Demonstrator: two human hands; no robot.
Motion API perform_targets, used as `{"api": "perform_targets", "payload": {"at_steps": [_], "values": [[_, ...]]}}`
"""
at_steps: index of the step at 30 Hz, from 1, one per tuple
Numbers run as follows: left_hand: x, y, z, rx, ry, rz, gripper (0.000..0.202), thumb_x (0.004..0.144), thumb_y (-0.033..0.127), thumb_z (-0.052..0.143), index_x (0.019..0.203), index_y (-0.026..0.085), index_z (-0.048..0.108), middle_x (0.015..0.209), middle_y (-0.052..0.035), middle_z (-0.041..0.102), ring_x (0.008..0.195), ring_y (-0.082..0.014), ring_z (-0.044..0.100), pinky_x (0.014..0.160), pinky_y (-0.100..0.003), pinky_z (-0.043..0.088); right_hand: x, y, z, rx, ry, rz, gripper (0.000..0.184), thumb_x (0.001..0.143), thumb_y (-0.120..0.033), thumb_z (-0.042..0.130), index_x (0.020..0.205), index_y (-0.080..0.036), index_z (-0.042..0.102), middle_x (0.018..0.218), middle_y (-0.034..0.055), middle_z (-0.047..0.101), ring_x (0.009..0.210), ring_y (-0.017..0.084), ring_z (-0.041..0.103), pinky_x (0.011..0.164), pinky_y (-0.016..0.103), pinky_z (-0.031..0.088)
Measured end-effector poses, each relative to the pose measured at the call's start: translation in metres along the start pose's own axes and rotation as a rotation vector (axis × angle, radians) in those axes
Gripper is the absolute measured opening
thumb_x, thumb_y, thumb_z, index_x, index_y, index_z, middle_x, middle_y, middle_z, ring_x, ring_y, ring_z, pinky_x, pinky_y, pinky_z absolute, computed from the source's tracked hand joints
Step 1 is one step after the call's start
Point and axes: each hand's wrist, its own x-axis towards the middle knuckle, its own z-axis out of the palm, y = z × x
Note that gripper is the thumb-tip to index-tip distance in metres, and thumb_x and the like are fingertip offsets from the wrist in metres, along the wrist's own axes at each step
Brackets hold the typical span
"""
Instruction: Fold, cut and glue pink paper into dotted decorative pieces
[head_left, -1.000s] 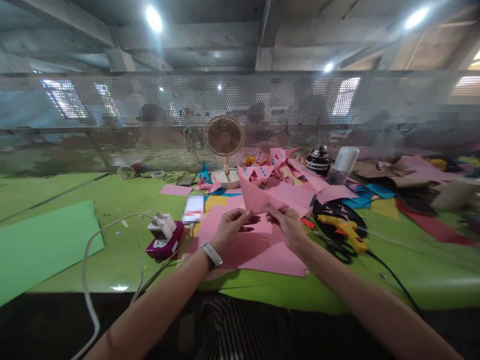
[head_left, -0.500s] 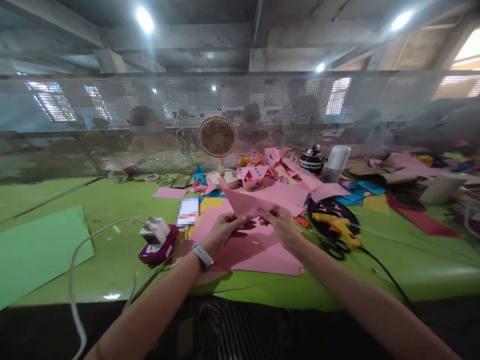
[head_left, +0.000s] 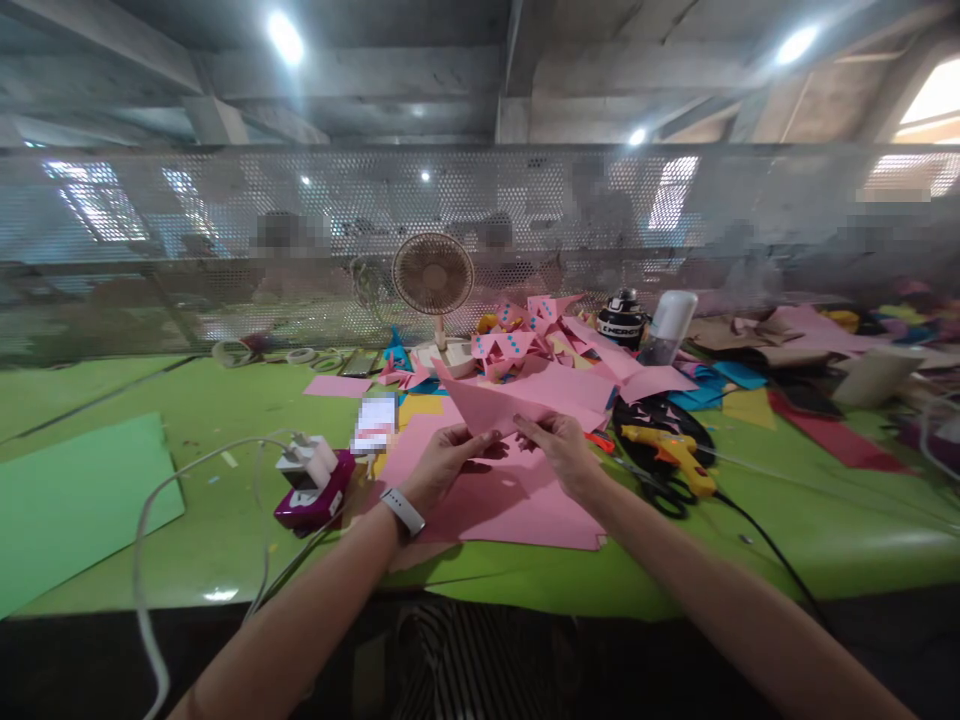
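Note:
Both my hands pinch a folded pink paper piece (head_left: 491, 405) just above the green table (head_left: 187, 420). My left hand (head_left: 442, 462), with a white watch on its wrist, grips the paper's lower left edge. At the lower right edge my right hand (head_left: 562, 455) is closed on it. Beneath them lies a stack of flat pink paper sheets (head_left: 510, 500). Finished pink folded shapes with blue dots (head_left: 517, 340) are piled behind.
A yellow glue gun (head_left: 671, 455) with a black cable and scissors (head_left: 660, 490) lie to the right. A purple power block with white plugs (head_left: 307, 485) is on the left, a small fan (head_left: 433, 285) at the back, a green sheet (head_left: 75, 505) far left. People sit behind the mesh screen.
The folded pink paper has dropped lower and tilted flatter between my hands. The view has shifted slightly to the right.

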Motion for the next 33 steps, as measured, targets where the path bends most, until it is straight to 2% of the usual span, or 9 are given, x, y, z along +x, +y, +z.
{"api": "perform_targets", "payload": {"at_steps": [11,14,18,23,30,33], "values": [[0.0011,-0.0016,0.0011,-0.019,-0.003,0.004,0.031,0.072,0.038,0.071,0.090,0.013,0.067,0.091,-0.0125,0.069,0.085,-0.0212,0.065,0.067,-0.027,0.049,-0.0012,-0.0034,0.0029,0.176,0.016,0.136,0.030,0.057,-0.041,0.077,0.058,-0.013,0.066,0.052,0.0019,0.063,0.043,0.009,0.050,0.047,0.022,0.040],[0.0003,-0.0008,0.0005,-0.020,-0.025,-0.017,0.033,0.072,0.039,0.070,0.092,0.013,0.067,0.093,-0.0129,0.069,0.086,-0.0218,0.065,0.066,-0.027,0.050,-0.0008,-0.0039,0.0019,0.178,0.020,0.146,0.030,0.056,-0.040,0.078,0.057,-0.013,0.066,0.050,0.0015,0.062,0.043,0.008,0.050,0.046,0.021,0.040],[-0.0018,0.0009,-0.0005,-0.001,-0.086,-0.068,0.033,0.075,0.040,0.068,0.095,0.014,0.067,0.096,-0.0134,0.068,0.085,-0.0210,0.065,0.058,-0.022,0.048,0.0010,-0.0048,-0.0013,0.162,0.018,0.135,0.030,0.058,-0.040,0.077,0.059,-0.012,0.066,0.051,0.0017,0.062,0.043,0.008,0.050,0.046,0.021,0.039],[-0.0039,0.0027,0.0010,-0.012,-0.098,-0.062,0.035,0.076,0.042,0.065,0.098,0.015,0.066,0.096,-0.0128,0.069,0.079,-0.0196,0.066,0.055,-0.022,0.047,0.0026,-0.0053,-0.0042,0.147,0.000,0.121,0.030,0.059,-0.040,0.077,0.059,-0.012,0.066,0.050,0.0014,0.062,0.042,0.007,0.050,0.045,0.020,0.038],[-0.0028,0.0034,0.0009,0.009,-0.076,-0.061,0.029,0.075,0.040,0.067,0.083,0.013,0.069,0.086,-0.0119,0.070,0.073,-0.0169,0.065,0.052,-0.019,0.043,0.0032,-0.0067,-0.0048,0.177,0.006,0.164,0.032,0.057,-0.042,0.078,0.055,-0.013,0.064,0.048,0.0016,0.061,0.042,0.008,0.052,0.044,0.019,0.041],[-0.0019,0.0029,0.0012,0.002,-0.069,-0.063,0.027,0.074,0.039,0.068,0.082,0.013,0.069,0.083,-0.0107,0.070,0.072,-0.0164,0.065,0.052,-0.020,0.042,0.0036,-0.0097,-0.0036,0.205,0.038,0.199,0.034,0.058,-0.045,0.075,0.053,-0.014,0.063,0.047,0.0027,0.061,0.040,0.008,0.052,0.044,0.020,0.042]]}}
